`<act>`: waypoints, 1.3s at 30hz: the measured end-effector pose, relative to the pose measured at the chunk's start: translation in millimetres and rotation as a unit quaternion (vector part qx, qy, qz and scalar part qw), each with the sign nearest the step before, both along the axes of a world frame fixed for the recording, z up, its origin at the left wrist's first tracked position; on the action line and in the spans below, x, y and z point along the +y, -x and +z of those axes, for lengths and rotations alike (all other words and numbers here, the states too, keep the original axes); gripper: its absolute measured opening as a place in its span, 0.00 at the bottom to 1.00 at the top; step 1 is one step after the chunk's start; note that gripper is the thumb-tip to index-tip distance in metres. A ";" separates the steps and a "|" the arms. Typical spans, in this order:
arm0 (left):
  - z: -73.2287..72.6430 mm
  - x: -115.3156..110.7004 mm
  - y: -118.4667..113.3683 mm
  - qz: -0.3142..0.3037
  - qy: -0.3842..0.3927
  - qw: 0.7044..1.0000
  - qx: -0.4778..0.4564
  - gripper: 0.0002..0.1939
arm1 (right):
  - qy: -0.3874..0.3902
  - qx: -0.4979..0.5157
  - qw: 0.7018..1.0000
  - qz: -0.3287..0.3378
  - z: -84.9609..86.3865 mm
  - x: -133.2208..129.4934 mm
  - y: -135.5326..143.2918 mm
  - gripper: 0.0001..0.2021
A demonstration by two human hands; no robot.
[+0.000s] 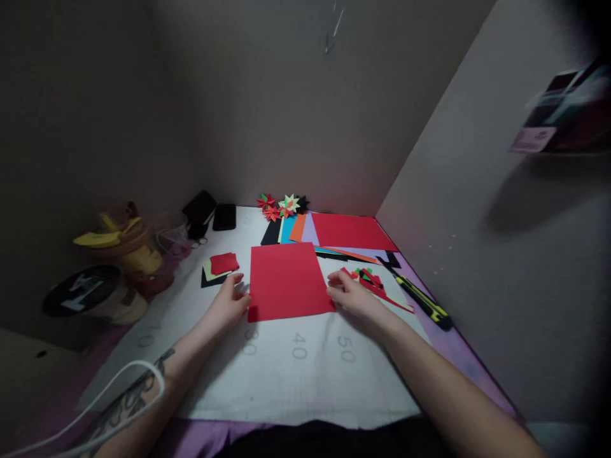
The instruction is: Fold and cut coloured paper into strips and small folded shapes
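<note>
A flat sheet of red paper (289, 283) lies on the white sheet printed with numbers, in front of me. My left hand (232, 302) is at its left edge, fingers apart, with the thumb tip against the edge. At the right edge rests my right hand (353, 294), its fingers parted and the tips touching or nearly touching the paper. Neither hand is closed round anything. Small squares of red paper (224, 263) are stacked on pale and black ones beyond my left hand. Red and green paper scraps (371, 280) lie just past my right hand.
A yellow and black utility knife (424, 303) lies at the right. Folded paper stars (288, 205), coloured sheets (287, 230) and a large red sheet (353, 231) are at the back. Pots and a lidded tub (86, 289) crowd the left, near a dark phone (224, 217). A white cable (160, 381) crosses my left forearm.
</note>
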State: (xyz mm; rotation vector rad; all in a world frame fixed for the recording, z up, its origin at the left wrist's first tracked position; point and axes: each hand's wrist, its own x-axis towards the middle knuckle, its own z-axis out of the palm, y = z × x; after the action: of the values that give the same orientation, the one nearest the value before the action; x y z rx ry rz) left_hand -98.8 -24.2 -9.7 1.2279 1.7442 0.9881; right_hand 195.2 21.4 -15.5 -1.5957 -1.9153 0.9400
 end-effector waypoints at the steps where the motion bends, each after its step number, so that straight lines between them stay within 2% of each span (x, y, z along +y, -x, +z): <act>1: 3.3 -0.4 -4.0 0.030 0.024 0.997 -0.061 0.30 | 0.000 -0.014 1.000 0.019 2.0 -1.9 1.1 0.15; 3: 10.5 0.8 -10.5 0.069 0.067 0.982 -0.161 0.28 | -0.014 -0.052 0.997 0.053 4.8 -5.2 3.4 0.13; 5: 15.3 3.8 -14.4 0.076 0.089 0.971 -0.208 0.27 | -0.033 -0.071 0.995 0.067 4.3 -6.7 5.4 0.12; 11: 12.9 11.4 -8.2 0.031 0.097 0.981 -0.168 0.32 | -0.053 -0.047 0.996 0.060 -7.5 -4.7 4.0 0.11; 16: 10.5 20.6 6.0 -0.056 0.170 0.965 -0.192 0.22 | -0.064 -0.036 0.996 0.051 -10.4 -3.6 3.0 0.09; 18: 10.8 24.3 8.8 -0.085 0.194 0.956 -0.202 0.22 | -0.067 -0.030 0.996 0.050 -10.5 -3.7 3.3 0.09; 20: 11.6 26.0 7.7 -0.093 0.192 0.961 -0.177 0.23 | -0.068 -0.026 0.996 0.050 -11.4 -3.9 3.1 0.09; 23: 12.8 23.5 -1.6 -0.119 0.114 0.981 -0.107 0.19 | -0.070 -0.015 0.996 0.050 -16.0 -2.9 2.3 0.09; 25: 12.7 19.4 -10.9 -0.133 0.054 0.987 -0.072 0.18 | -0.075 0.009 0.997 0.025 -21.7 -0.1 2.2 0.12; 29: 9.4 11.2 -24.9 -0.112 -0.032 0.991 -0.067 0.14 | -0.065 0.144 0.981 -0.115 -31.6 12.3 6.6 0.34; 31: 7.9 10.4 -25.1 -0.097 -0.093 0.988 -0.069 0.14 | -0.032 0.269 0.956 -0.114 -29.1 20.6 11.6 0.39; 33: 9.2 12.9 -20.1 -0.086 -0.156 0.982 -0.055 0.13 | 0.012 0.384 0.922 -0.041 -19.1 28.6 17.1 0.35; 35: 15.3 18.0 -10.8 -0.084 -0.219 0.972 -0.021 0.11 | 0.034 0.435 0.899 0.028 -2.7 35.3 21.1 0.26; 37: 25.9 23.7 1.0 -0.092 -0.287 0.953 0.032 0.09 | -0.001 0.425 0.904 0.043 16.3 40.1 21.5 0.18; 39: 36.9 28.2 12.9 -0.118 -0.351 0.925 0.085 0.07 | -0.090 0.387 0.917 0.039 32.6 42.5 17.2 0.14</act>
State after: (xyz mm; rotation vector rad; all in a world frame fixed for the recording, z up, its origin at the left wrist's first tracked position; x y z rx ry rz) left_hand -111.7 4.0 27.2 1.9689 1.3416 1.4530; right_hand 178.0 63.9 17.1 -0.8427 -1.4405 1.1620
